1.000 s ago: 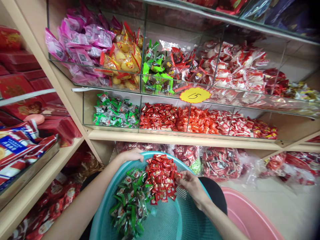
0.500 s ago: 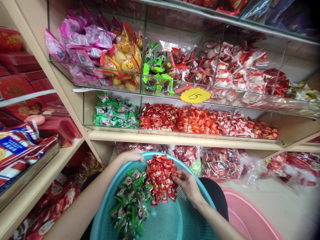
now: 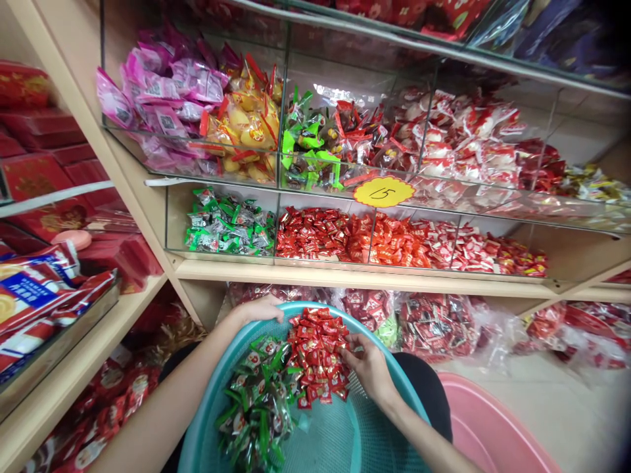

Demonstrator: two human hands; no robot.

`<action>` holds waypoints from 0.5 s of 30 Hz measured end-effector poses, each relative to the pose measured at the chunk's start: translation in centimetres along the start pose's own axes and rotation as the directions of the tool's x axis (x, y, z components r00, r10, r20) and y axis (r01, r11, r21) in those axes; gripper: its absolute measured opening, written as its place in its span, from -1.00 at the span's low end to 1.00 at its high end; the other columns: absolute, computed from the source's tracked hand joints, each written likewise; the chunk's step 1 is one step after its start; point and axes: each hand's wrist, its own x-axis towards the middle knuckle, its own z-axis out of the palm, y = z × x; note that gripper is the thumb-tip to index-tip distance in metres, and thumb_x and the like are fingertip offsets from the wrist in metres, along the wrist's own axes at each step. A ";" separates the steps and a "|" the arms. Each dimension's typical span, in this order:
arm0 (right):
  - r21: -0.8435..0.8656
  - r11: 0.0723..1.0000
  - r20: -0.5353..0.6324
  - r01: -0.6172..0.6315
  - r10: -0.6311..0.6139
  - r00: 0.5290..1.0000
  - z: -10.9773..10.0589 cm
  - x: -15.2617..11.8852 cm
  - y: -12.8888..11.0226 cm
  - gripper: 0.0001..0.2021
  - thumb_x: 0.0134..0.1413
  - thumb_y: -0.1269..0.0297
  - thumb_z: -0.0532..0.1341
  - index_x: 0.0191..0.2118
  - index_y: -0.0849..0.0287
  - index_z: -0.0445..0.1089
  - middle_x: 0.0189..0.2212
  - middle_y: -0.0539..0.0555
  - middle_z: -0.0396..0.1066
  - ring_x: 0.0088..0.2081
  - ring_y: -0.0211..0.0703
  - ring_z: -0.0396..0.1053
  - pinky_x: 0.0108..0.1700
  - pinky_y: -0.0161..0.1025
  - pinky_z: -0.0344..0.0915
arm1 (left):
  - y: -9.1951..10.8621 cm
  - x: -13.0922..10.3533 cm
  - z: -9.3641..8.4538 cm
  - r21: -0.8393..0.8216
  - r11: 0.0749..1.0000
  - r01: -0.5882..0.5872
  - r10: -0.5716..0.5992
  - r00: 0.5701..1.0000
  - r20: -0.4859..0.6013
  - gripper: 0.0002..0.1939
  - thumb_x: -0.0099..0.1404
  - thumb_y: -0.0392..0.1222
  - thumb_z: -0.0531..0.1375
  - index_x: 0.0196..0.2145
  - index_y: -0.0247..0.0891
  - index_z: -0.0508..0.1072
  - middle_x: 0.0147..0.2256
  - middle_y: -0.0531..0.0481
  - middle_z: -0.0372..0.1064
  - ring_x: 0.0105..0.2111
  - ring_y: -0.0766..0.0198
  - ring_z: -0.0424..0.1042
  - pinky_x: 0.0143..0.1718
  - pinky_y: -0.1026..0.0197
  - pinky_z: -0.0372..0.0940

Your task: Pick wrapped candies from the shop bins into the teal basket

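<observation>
Head view: gripping teal mesh basket [image 3: 328,440] at far-left rim with left hand [image 3: 263,310], holding right hand [image 3: 369,369] curled at red-wrapped candies [image 3: 315,355] inside its far side, cannot tell if pinching any, risking mixing with green-wrapped candies [image 3: 255,410] through tilting.

Basket [image 3: 325,437]: teal plastic, rounded, w/ fine mesh walls & smooth rim; open side up, near edge cut off by btm of view. Holds 2 heaps. Red candies [image 3: 318,355]: small, shiny red wrappers w/ pale & gold print, piled at far side up nr the rim, pcs lying at all angles, overlapping. Green candies [image 3: 259,401]: bigger, clear wrappers w/ green ends, dark contents, loose heap along L side, running closer to viewer. Heaps touch where they meet, approx. mid-basket. Teal floor shows nr R & btm.
</observation>
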 end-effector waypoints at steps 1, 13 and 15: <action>0.004 1.000 -0.010 0.004 -0.004 1.000 0.0 0.0 -0.1 -0.72 -0.18 0.12 0.22 -0.30 0.15 0.33 -0.44 0.03 0.34 -0.52 -0.20 0.27 -0.47 -0.25 0.22 | -0.1 0.1 0.0 0.002 1.000 0.007 -0.007 1.000 -0.003 -0.77 -0.18 -0.23 0.12 -0.48 -0.29 0.44 -0.58 0.11 0.34 -0.55 0.31 0.31 -0.59 0.36 0.16; -0.142 0.975 -0.035 0.169 -0.175 0.984 -0.8 0.3 -3.1 -0.75 -0.07 0.12 0.14 -0.29 0.15 0.32 -0.35 0.08 0.33 -0.49 -0.21 0.27 -0.43 -0.25 0.23 | 0.0 0.1 0.1 -0.042 0.999 -0.004 0.004 1.000 -0.004 -0.82 -0.21 -0.26 0.11 -0.54 -0.28 0.42 -0.62 0.13 0.28 -0.59 0.33 0.28 -0.60 0.36 0.16; -0.211 0.938 -0.027 0.276 -0.287 0.957 -1.3 1.0 -6.2 -0.77 0.00 0.13 0.09 -0.26 0.14 0.31 -0.40 0.07 0.32 -0.50 -0.21 0.25 -0.42 -0.25 0.21 | 0.0 0.0 0.0 -0.028 1.000 0.001 -0.001 1.000 -0.008 -0.81 -0.21 -0.26 0.11 -0.54 -0.28 0.42 -0.62 0.13 0.29 -0.58 0.32 0.28 -0.59 0.35 0.17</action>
